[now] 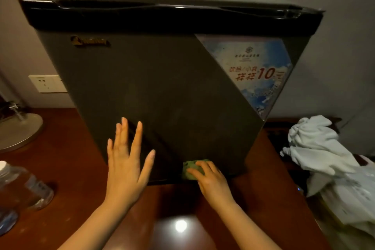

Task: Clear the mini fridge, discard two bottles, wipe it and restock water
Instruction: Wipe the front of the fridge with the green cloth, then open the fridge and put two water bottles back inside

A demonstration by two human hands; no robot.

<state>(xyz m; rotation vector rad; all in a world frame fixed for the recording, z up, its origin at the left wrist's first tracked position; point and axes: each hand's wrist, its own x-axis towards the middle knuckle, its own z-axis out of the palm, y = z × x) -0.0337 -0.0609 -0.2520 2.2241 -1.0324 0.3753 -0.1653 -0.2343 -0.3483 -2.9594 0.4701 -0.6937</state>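
Observation:
The dark grey mini fridge (162, 79) stands on a reddish wooden table (71, 168) with its door closed; a blue price sticker covers the door's upper right corner. My left hand (126, 160) lies flat with spread fingers against the lower left of the door. My right hand (211, 180) presses a small green cloth (191, 168) against the bottom edge of the door. A clear water bottle (24, 184) lies on its side at the table's left edge, and a second bottle's blue-labelled end (8, 221) shows below it.
A lamp's round metal base (18, 132) sits at the left beside a white wall socket (47, 83). Crumpled white towels (316, 144) and papers (353, 199) are heaped at the right. A light reflects off the table in front of me.

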